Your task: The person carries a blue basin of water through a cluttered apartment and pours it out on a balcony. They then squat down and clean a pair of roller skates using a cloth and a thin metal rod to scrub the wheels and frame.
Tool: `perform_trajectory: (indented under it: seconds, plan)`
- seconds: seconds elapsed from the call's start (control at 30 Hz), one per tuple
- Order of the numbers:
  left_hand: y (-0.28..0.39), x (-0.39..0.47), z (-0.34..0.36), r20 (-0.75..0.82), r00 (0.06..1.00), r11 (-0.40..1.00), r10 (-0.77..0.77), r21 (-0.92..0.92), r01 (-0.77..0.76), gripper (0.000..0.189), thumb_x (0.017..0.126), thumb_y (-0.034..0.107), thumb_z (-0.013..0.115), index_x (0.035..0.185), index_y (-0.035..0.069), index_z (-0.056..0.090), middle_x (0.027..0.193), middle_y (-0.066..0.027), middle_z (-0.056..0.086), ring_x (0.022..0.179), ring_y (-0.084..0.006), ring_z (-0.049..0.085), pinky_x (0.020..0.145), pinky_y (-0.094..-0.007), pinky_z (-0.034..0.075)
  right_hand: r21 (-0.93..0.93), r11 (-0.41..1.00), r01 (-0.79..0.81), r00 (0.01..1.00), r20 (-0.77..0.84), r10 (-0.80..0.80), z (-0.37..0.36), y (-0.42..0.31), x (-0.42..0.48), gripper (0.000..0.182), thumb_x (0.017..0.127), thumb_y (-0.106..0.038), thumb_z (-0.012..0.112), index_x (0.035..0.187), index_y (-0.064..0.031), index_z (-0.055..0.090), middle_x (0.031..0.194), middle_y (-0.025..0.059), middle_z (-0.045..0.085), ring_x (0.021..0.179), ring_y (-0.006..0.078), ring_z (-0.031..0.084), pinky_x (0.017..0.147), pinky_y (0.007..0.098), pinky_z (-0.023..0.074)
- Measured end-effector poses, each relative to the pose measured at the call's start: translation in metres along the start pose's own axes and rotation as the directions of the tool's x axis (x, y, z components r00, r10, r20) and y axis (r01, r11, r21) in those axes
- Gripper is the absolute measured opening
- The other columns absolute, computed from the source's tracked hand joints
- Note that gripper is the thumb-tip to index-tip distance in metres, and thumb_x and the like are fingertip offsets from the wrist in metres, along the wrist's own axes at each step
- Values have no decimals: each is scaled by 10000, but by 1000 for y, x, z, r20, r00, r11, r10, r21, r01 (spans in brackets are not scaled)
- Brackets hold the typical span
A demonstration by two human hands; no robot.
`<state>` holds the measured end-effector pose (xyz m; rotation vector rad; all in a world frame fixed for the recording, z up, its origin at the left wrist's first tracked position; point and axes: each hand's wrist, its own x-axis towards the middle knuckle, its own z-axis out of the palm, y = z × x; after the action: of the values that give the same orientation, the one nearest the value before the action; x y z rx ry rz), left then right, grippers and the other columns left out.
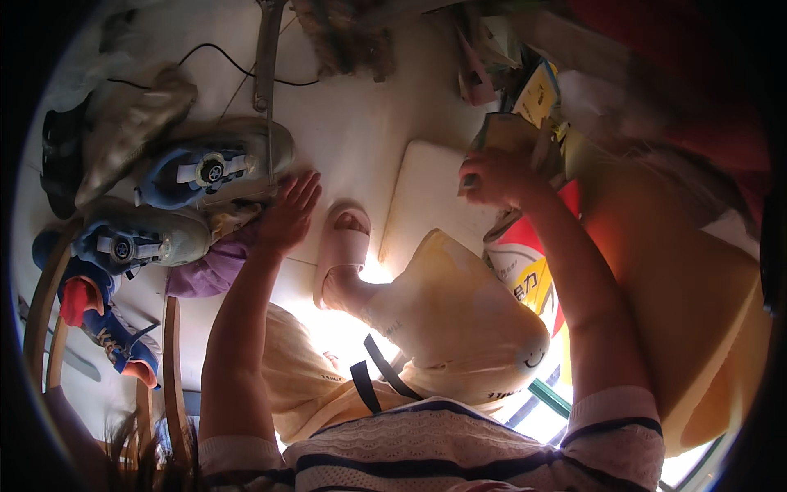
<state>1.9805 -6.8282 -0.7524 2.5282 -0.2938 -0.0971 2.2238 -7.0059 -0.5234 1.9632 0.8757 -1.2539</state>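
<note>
My left hand [290,212] is stretched flat with nothing held, its fingers extended and slightly apart. It is beside a pair of shoes with dial closures; the upper shoe [212,169] is nearest, and the lower shoe [141,240] sits below it. A purple cloth item [212,270] lies by my left wrist. At the right, my right hand [498,175] has curled its fingers around the near end of a brown carton-like object [509,130]. Dim light blurs that object's exact kind.
Blue shoes with orange lining [126,335] rest among curved wooden bars [174,375] at left. A metal bar [265,61] and a black cable [227,58] are ahead. A red and yellow printed bag [529,270] and a large brown cardboard surface [652,295] flank my right arm.
</note>
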Motion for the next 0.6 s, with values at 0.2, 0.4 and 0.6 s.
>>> perform_trajectory:
  seconds: [0.2, 0.4, 0.6]
  plan:
    - [-8, -6, 5, 3, 999, 997, 42, 59, -42, 436, 808, 206, 366, 1222, 68, 350, 1344, -58, 227, 1253, -162, 169, 1030, -328, 77, 58, 992, 110, 994, -9, -110, 21, -53, -33, 474, 649, -492, 553, 1019, -195, 552, 1212, 21, 411, 1113, 197, 389, 902, 395, 316]
    - [-10, -8, 8, 38, 999, 999, 17, -32, -16, 434, 810, 189, 351, 1228, 71, 339, 1348, -54, 219, 1253, -150, 170, 1031, -317, 83, 219, 961, 170, 985, -67, -159, 31, -61, -26, 483, 689, -468, 552, 1064, -164, 523, 1177, 67, 442, 1079, 233, 422, 879, 352, 352]
    - [-9, -6, 10, 2, 1000, 1000, -21, -8, 21, 438, 806, 187, 347, 1226, 65, 332, 1343, -57, 230, 1247, -151, 186, 1031, -318, 90, 596, 801, 61, 998, -30, -53, -4, -15, 33, 359, 793, -301, 518, 1055, -56, 508, 1041, 96, 505, 976, 214, 485, 834, 294, 375]
